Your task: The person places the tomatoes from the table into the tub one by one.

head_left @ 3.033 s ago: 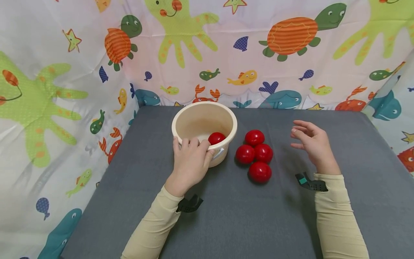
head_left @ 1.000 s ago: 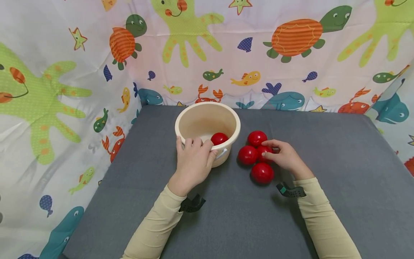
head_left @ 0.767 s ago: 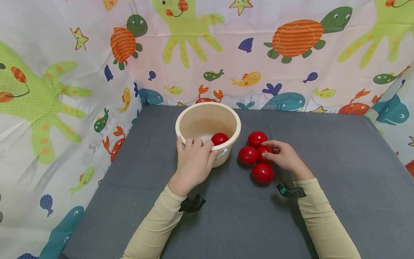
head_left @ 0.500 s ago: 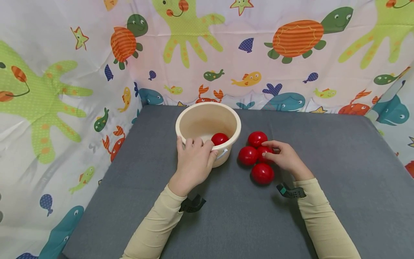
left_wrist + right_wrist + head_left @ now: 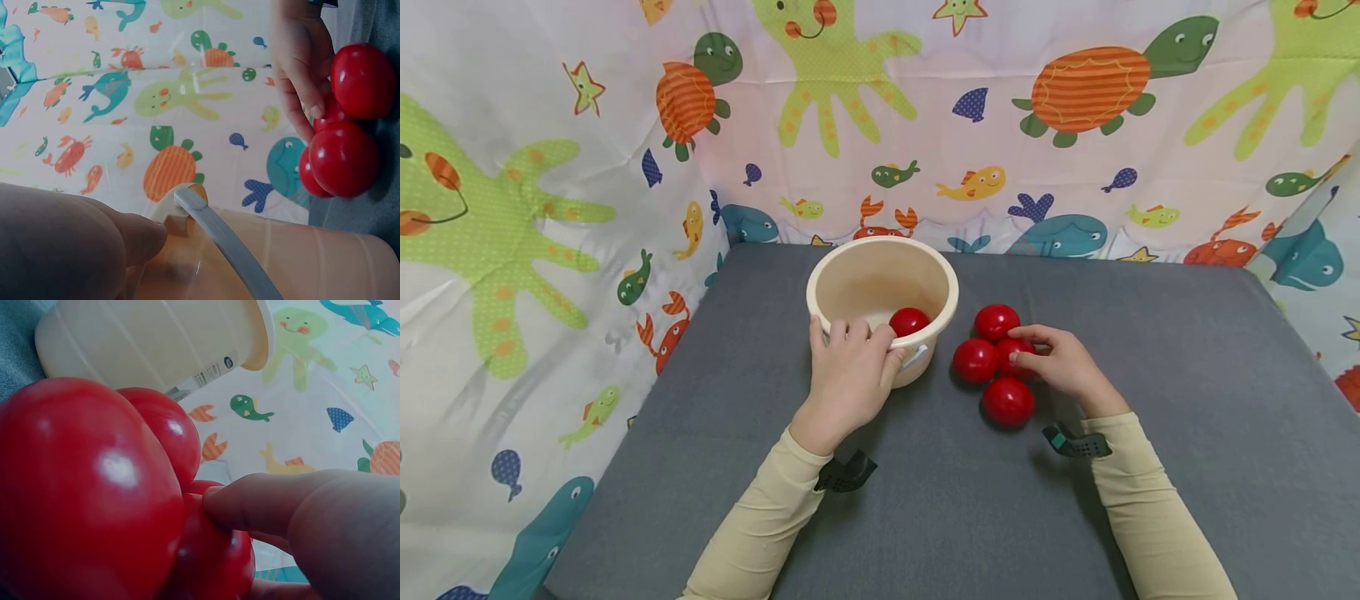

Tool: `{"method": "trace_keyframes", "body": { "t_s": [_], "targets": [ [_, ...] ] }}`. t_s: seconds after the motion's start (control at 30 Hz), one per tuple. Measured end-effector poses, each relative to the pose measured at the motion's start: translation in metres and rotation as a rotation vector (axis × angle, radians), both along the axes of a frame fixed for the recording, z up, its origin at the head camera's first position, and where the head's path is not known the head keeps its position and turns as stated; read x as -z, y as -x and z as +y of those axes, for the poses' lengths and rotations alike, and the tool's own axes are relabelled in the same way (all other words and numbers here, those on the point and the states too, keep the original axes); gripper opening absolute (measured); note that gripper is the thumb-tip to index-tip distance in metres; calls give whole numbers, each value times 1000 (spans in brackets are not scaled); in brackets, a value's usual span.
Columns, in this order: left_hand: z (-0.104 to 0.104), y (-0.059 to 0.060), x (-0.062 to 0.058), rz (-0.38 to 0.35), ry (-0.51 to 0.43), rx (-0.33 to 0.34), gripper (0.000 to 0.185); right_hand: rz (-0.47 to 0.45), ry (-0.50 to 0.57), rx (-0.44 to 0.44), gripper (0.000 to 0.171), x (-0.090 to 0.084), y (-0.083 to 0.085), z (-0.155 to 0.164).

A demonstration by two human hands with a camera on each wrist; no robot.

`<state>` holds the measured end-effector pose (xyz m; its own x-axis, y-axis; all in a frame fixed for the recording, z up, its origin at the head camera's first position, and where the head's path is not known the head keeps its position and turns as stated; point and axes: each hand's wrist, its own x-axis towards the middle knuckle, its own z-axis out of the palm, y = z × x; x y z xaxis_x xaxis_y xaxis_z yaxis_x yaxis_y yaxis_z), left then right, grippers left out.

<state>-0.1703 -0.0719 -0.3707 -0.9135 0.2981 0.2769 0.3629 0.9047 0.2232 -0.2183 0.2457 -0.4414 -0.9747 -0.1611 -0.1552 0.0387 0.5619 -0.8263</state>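
Observation:
A cream bucket (image 5: 880, 283) stands upright on the grey table, and one glossy red ball (image 5: 909, 322) lies inside it. My left hand (image 5: 846, 379) grips the bucket's near rim, its fingers over the edge and the thumb outside. Right of the bucket, several more red balls sit in a tight cluster; the nearest red ball (image 5: 1008, 402) is in front. My right hand (image 5: 1063, 367) pinches the right-hand ball (image 5: 215, 556) between thumb and fingers. That ball still sits among the others, partly hidden by the hand.
The bucket's pale handle (image 5: 231, 250) hangs down its side. A patterned curtain (image 5: 850, 100) with sea animals closes off the back and sides of the grey table (image 5: 940, 517).
Three seconds ago my right hand was raised apart to the right; it moved left and took hold of the right-hand ball. Over the last second both hands have stayed almost still.

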Motion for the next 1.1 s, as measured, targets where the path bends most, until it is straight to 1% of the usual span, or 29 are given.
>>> {"method": "trace_keyframes", "body": {
  "t_s": [0.2, 0.47, 0.7, 1.1],
  "targets": [
    [0, -1, 0, 10, -1, 5, 20, -2, 24, 1, 50, 0, 0, 4],
    [0, 0, 0, 20, -2, 9, 20, 4, 50, 28, 49, -1, -1, 10],
    [0, -1, 0, 11, -4, 7, 21, -9, 64, 61, 51, -5, -1, 19],
    [-1, 0, 0, 8, -4, 5, 22, 20, 85, 123, 54, -18, -3, 32]
  ]
}}
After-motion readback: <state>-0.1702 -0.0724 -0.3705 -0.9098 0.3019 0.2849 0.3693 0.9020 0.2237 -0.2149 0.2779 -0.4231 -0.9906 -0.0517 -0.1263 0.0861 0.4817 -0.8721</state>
